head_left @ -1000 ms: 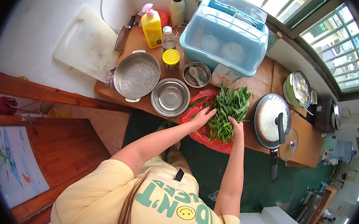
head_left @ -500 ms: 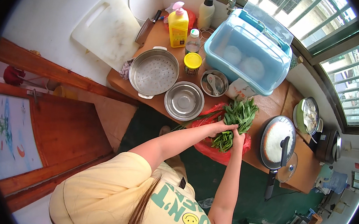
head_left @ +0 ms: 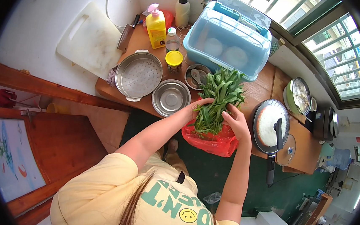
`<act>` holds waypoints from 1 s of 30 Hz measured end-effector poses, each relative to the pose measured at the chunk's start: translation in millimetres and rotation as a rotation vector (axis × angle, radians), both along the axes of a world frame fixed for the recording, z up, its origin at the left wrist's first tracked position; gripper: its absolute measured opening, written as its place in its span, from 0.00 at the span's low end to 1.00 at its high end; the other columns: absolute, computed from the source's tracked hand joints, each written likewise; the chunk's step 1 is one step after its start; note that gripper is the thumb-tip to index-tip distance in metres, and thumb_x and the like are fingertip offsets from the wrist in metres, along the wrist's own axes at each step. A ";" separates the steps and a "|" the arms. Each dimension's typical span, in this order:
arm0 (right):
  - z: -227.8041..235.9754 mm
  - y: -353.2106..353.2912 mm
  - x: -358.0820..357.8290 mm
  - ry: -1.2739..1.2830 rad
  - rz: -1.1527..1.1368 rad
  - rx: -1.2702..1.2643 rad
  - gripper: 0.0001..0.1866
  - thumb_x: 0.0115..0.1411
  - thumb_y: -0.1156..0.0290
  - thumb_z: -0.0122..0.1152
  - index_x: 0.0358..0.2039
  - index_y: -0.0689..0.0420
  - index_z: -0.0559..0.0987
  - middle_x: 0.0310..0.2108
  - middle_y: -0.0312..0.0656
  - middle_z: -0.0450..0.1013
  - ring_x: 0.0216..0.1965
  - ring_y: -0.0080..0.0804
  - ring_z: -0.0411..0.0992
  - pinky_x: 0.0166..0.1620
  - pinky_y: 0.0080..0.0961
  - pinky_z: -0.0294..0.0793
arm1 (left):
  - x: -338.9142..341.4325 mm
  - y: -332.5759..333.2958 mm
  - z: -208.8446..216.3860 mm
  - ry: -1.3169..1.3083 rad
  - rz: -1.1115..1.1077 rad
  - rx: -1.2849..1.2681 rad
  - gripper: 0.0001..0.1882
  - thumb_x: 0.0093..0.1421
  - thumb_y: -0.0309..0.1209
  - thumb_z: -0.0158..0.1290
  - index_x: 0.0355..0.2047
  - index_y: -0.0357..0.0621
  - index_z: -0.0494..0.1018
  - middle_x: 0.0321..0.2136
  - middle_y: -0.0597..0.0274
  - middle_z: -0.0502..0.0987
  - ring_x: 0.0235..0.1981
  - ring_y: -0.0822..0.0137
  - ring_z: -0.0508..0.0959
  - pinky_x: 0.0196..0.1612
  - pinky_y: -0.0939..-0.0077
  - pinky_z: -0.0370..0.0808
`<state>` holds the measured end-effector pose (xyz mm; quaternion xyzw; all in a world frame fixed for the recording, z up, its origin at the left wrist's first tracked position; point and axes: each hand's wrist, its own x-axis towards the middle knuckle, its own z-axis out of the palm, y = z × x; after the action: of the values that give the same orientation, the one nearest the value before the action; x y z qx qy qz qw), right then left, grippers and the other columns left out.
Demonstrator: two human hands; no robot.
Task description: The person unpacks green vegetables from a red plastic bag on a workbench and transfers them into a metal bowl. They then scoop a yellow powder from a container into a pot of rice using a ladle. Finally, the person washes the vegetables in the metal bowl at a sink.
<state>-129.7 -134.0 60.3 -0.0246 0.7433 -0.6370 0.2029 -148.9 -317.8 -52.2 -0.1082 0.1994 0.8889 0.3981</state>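
Note:
A large bunch of long-leaved green vegetables [head_left: 219, 98] is held up between my two hands over the counter's front edge. My left hand [head_left: 200, 106] grips its left side, the fingertips partly hidden among the leaves. On the other side, my right hand [head_left: 237, 123] curls round the stems, thumb across the front. Beneath the bunch a red plastic bag [head_left: 213, 144] hangs at the counter edge, partly covered by the greens. Left of it stands a steel bowl [head_left: 171, 98]. Behind the leaves, a smaller steel bowl [head_left: 196, 75] has a spoon in it.
A perforated steamer pot [head_left: 138, 76] stands at the left, near a cleaver [head_left: 126, 36] and cutting board [head_left: 90, 40]. Behind are a yellow pump bottle [head_left: 156, 29], a yellow-lidded jar [head_left: 174, 61] and a blue lidded box [head_left: 228, 40]. A lidded frying pan [head_left: 271, 124] sits right, its handle jutting past the edge.
The greens have been lifted and spread into a fuller bunch above the red bag. My hands have moved apart, from close together to either side of it. The view has shifted slightly.

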 end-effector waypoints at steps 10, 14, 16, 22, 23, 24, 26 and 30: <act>-83.3 41.8 18.8 -0.066 -0.385 0.099 0.10 0.58 0.75 0.53 0.38 0.67 0.75 0.29 0.42 0.74 0.25 0.25 0.74 0.28 0.18 0.75 | 28.2 -65.6 17.5 -0.015 0.109 0.311 0.26 0.53 0.44 0.54 0.48 0.41 0.71 0.42 0.53 0.77 0.41 0.57 0.78 0.48 0.57 0.74; -184.7 49.0 28.4 -0.054 -0.239 0.616 0.17 0.53 0.68 0.60 0.41 0.64 0.74 0.33 0.46 0.74 0.30 0.33 0.75 0.33 0.28 0.76 | 48.8 -122.4 30.8 0.063 0.326 0.157 0.26 0.55 0.47 0.50 0.50 0.44 0.70 0.43 0.55 0.76 0.43 0.56 0.77 0.49 0.53 0.73; -174.3 22.9 34.2 -0.002 -0.269 0.889 0.23 0.51 0.63 0.64 0.45 0.61 0.72 0.39 0.50 0.72 0.37 0.39 0.74 0.39 0.33 0.74 | 62.4 -162.7 34.8 0.146 0.458 0.076 0.26 0.56 0.48 0.49 0.50 0.45 0.70 0.44 0.56 0.76 0.43 0.56 0.77 0.48 0.53 0.73; -161.8 -11.2 30.4 -0.045 -0.336 1.155 0.31 0.43 0.57 0.70 0.43 0.60 0.67 0.43 0.52 0.70 0.45 0.51 0.69 0.46 0.42 0.70 | 89.2 -277.3 59.3 0.135 0.775 -0.260 0.28 0.57 0.50 0.48 0.52 0.45 0.67 0.46 0.56 0.74 0.44 0.58 0.76 0.45 0.58 0.75; -164.8 -9.2 28.4 -0.056 -0.343 1.123 0.31 0.42 0.58 0.71 0.42 0.60 0.67 0.42 0.52 0.71 0.45 0.52 0.69 0.46 0.43 0.70 | 91.8 -296.0 58.3 0.120 0.788 -0.296 0.29 0.57 0.51 0.48 0.52 0.45 0.67 0.46 0.56 0.73 0.44 0.59 0.76 0.45 0.59 0.76; -175.6 -6.0 27.4 -0.014 -0.335 1.082 0.29 0.43 0.60 0.71 0.41 0.59 0.68 0.39 0.52 0.73 0.44 0.52 0.70 0.44 0.43 0.70 | 93.3 -312.1 57.2 0.108 0.793 -0.326 0.29 0.57 0.51 0.48 0.52 0.45 0.67 0.47 0.56 0.73 0.44 0.59 0.76 0.44 0.60 0.76; -182.8 -3.3 26.2 -0.001 -0.329 0.992 0.22 0.44 0.64 0.69 0.37 0.59 0.71 0.37 0.52 0.74 0.42 0.51 0.71 0.43 0.42 0.70 | 88.7 -352.1 38.1 0.103 0.691 -0.310 0.27 0.55 0.49 0.51 0.49 0.45 0.70 0.43 0.58 0.76 0.41 0.59 0.77 0.45 0.59 0.75; -198.7 11.1 23.6 0.124 -0.356 0.936 0.17 0.45 0.68 0.66 0.35 0.59 0.73 0.35 0.52 0.74 0.39 0.51 0.72 0.42 0.42 0.69 | 61.9 -365.1 16.7 -0.052 0.560 -0.451 0.24 0.52 0.47 0.55 0.44 0.45 0.73 0.38 0.60 0.78 0.37 0.62 0.78 0.43 0.64 0.76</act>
<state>-106.1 -122.9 -138.4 0.1586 0.9526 -0.2572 0.0356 -87.0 -682.8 -35.5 -0.2665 0.3430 0.8940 0.1103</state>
